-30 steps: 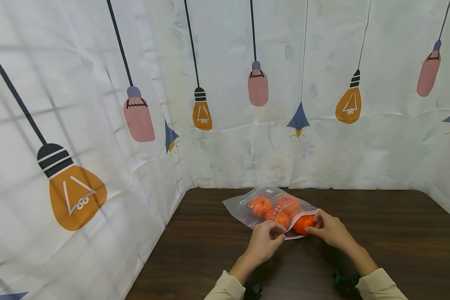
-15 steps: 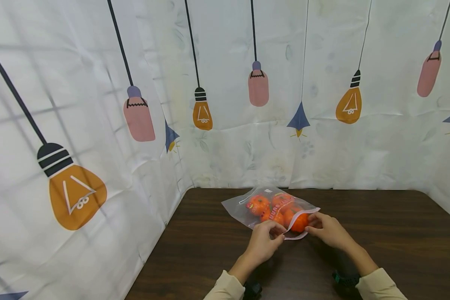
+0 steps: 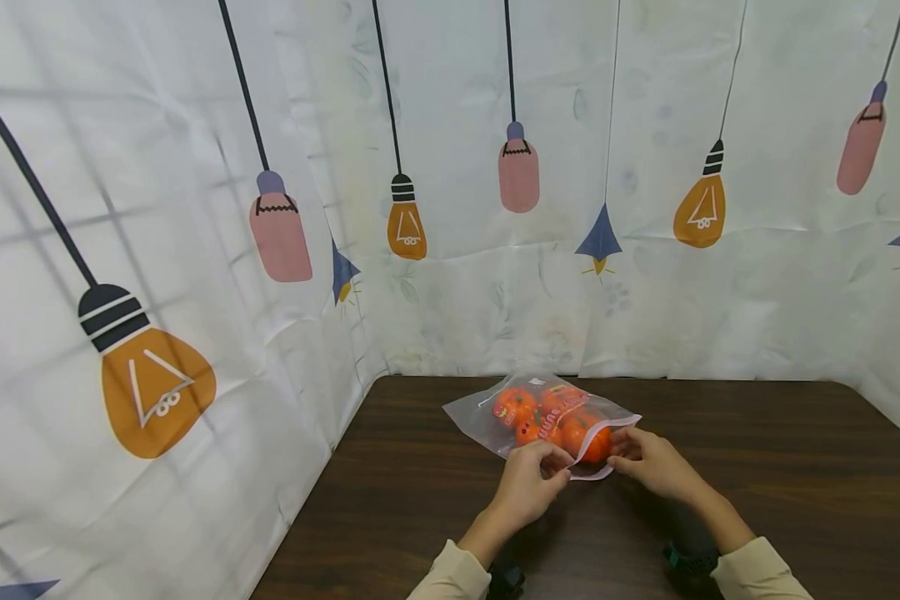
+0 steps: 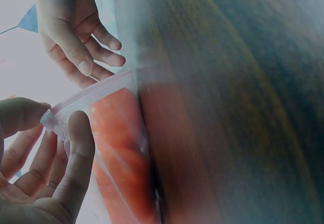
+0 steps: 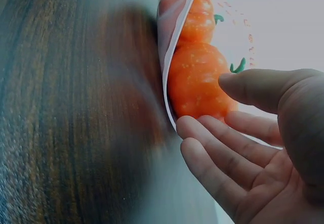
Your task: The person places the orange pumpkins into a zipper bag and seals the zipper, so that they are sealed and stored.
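A clear zip bag (image 3: 474,413) with a pale pink zip edge lies on the dark wooden table, its mouth toward the person. Inside are several round orange pumpkin-shaped pieces; the front one (image 5: 199,85) sits just within the mouth and has a green curved stem. My left hand (image 3: 523,490) pinches the bag's zip edge (image 4: 91,91) between thumb and fingers. At the right side of the mouth, my right hand (image 3: 660,463) has its fingers extended and relaxed around the front piece, thumb beside its stem in the right wrist view.
The brown wooden table (image 3: 795,483) reaches back to a white curtain (image 3: 450,317) printed with hanging lamps. Another curtain side runs along the table's left edge. Dark wrist straps (image 3: 692,557) sit by the cream sleeves.
The front orange piece has moved leftward, deeper into the bag, with my right hand following a little to the left. My left hand stays at the zip edge.
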### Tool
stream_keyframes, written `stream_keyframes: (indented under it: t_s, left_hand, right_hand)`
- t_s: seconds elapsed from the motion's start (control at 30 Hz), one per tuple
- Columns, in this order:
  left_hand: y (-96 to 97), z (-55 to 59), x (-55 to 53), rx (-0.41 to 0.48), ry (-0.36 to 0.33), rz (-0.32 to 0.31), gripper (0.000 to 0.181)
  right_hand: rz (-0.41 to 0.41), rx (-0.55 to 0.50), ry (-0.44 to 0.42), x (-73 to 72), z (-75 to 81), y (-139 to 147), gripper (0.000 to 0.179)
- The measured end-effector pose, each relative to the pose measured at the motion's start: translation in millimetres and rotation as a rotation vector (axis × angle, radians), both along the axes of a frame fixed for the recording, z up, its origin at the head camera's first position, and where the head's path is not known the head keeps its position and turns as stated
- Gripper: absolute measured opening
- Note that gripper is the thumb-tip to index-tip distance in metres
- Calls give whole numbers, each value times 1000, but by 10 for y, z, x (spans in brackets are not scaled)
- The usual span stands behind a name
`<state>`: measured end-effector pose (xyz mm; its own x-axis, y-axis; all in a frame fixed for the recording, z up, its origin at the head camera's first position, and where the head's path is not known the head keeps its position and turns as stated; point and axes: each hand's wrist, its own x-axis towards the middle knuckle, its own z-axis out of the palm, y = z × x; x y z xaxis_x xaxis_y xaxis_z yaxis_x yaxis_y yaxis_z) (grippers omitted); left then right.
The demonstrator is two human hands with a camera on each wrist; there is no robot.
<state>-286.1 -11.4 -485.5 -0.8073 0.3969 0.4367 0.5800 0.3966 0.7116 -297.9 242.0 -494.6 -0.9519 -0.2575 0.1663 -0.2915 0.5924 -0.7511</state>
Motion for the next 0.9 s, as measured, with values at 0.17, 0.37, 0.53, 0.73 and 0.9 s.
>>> stream_keyframes:
  t_s: [0.17, 0.37, 0.53, 0.73, 0.9]
  left_hand:
    - [-4, 20, 16, -2, 0, -7, 10]
    - [-4, 20, 14, -3, 4, -12, 10]
    - [-4, 15, 9, -9, 5, -14, 10]
    - [-1, 12, 9, -16, 14, -15, 10]
    - [4, 16, 16, -28, 22, -16, 10]
  right_hand:
    - [29, 54, 12, -17, -12, 3, 39]
    - [96, 64, -3, -10, -33, 2, 49]
    - [132, 28, 6, 1, -58, -17, 53]
    - [152, 5, 0, -2, -86, -45, 60]
    - [163, 0, 7, 1, -92, -64, 63]
